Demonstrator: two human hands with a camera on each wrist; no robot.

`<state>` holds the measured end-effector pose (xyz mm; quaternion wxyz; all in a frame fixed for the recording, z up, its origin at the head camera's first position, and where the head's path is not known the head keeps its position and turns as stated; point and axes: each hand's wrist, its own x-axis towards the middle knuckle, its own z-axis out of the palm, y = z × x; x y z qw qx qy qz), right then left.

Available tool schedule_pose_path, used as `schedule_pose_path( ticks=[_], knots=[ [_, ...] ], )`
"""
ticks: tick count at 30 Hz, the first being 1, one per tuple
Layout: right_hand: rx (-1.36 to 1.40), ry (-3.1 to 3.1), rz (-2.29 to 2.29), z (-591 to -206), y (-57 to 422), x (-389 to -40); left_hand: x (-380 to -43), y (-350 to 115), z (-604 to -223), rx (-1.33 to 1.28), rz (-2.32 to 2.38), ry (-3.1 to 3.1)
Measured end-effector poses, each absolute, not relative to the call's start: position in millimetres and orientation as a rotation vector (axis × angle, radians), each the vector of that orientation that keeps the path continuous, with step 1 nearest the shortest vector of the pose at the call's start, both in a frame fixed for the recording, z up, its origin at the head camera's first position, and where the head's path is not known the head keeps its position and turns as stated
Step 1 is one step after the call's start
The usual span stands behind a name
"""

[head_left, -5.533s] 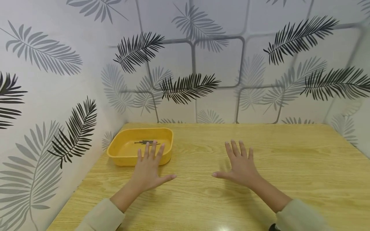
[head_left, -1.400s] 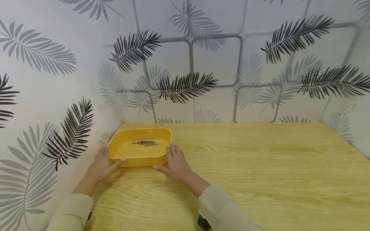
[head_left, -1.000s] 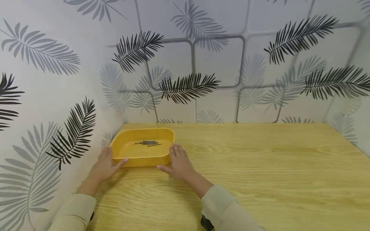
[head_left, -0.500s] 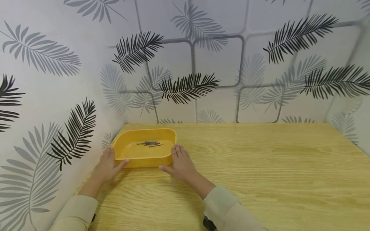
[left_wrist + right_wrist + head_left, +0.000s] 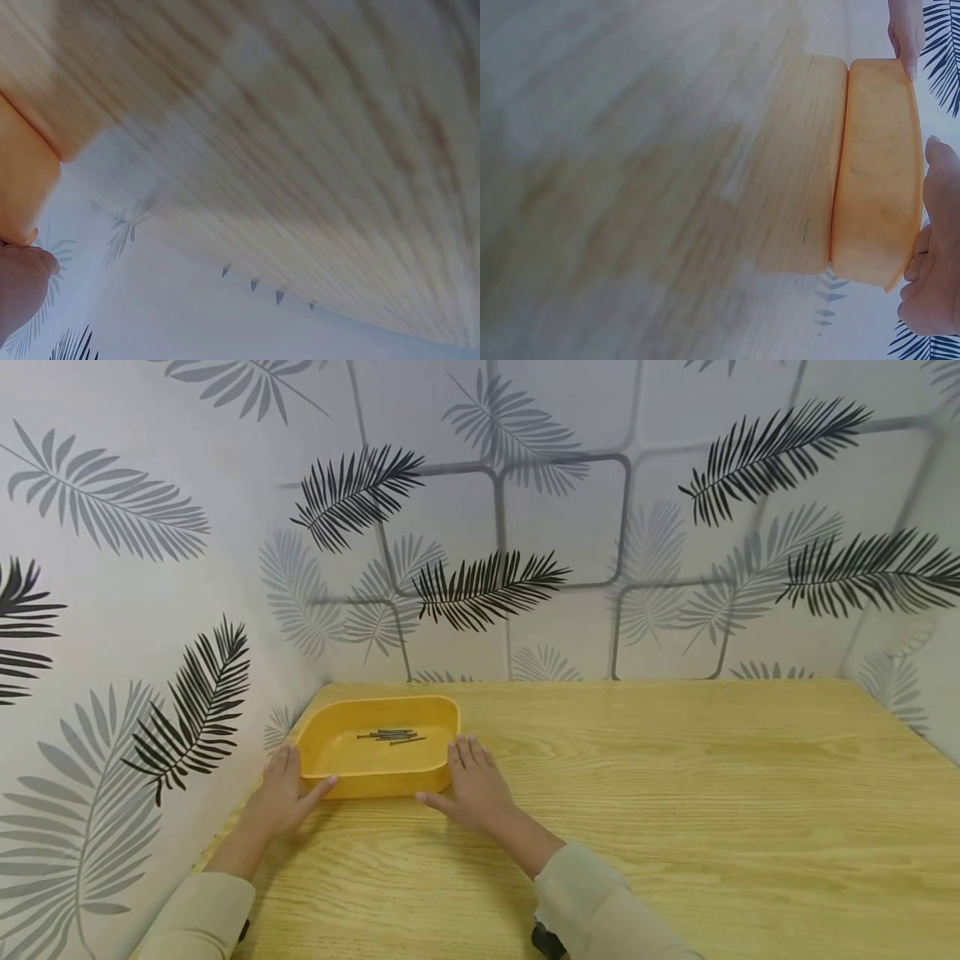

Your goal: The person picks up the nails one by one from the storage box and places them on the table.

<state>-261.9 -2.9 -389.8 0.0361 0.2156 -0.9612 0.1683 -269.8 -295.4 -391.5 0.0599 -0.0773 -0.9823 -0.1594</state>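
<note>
A yellow plastic tray [image 5: 375, 785] stands at the back left of the wooden table, with several dark nails [image 5: 392, 735] in a loose pile on its floor. My left hand [image 5: 277, 797] touches its left end, fingers along the side and thumb at the front wall. At the right end, my right hand [image 5: 480, 789] rests its straight fingers against the side, thumb stretched toward the front. In the right wrist view, the tray's front wall [image 5: 877, 165] shows between the left hand [image 5: 906, 34] and the right hand [image 5: 941, 262]. Only a tray corner [image 5: 22, 172] appears in the left wrist view.
The wood-grain table [image 5: 675, 827] stretches to the right and toward the front. A leaf-patterned wall covering [image 5: 555, 527] closes off the back, and a similar one [image 5: 112, 635] stands close on the left.
Both hands, first spread above the table, have come to the tray's two ends. Over the last second the tray has slid slightly rightward and nearer, the hands moving with it.
</note>
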Motion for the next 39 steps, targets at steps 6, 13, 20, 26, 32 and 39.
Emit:
schedule_pose_path(
  ticks=[6, 13, 20, 26, 32, 39],
  knots=[
    [0.652, -2.947, 0.504, -388.7, -0.9, -261.0, -268.2, -293.4, -391.0, -0.247, -0.480, -2.972],
    [0.659, -2.947, 0.504, -386.3, 1.8, -258.7, -266.2, -291.2, -392.6, -0.250, -0.475, -2.967],
    [0.656, -2.945, 0.482, -385.4, 4.9, -258.4, -265.3, -288.5, -393.0, -0.250, -0.489, -2.967],
    [0.656, -2.922, 0.466, -384.0, 7.3, -258.0, -264.5, -285.7, -391.9, -0.253, -0.480, -2.965],
    [0.654, -2.902, 0.450, -383.2, 8.6, -256.9, -263.9, -282.8, -391.1, -0.246, -0.449, -2.957],
    [0.604, -2.890, 0.485, -385.1, 5.5, -262.0, -268.2, -280.4, -389.9, -0.216, -0.364, -2.923]
  ],
)
